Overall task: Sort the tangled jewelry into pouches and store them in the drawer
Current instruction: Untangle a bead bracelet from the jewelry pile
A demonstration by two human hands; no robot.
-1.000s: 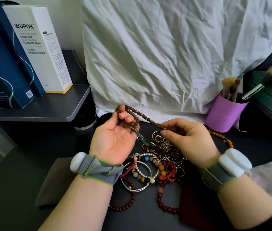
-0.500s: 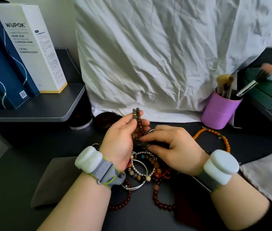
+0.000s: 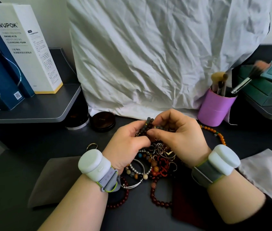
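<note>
Left hand [image 3: 127, 144] and right hand [image 3: 180, 135] meet above the jewelry tangle [image 3: 155, 159] on the dark worktop [image 3: 31, 144]. Both grips pinch a dark bead strand [image 3: 148, 125], raised between the fingertips; its lower end apparently joins the tangle.

bead strand [image 3: 149, 125]: matt dark beads
bangle [image 3: 134, 185]: polished metal
sheet [image 3: 165, 55]: creased white cloth
brush cup [image 3: 215, 110]: smooth purple plastic
desk [image 3: 31, 140]: matt dark surface
box [image 3: 31, 47]: white printed card
</note>
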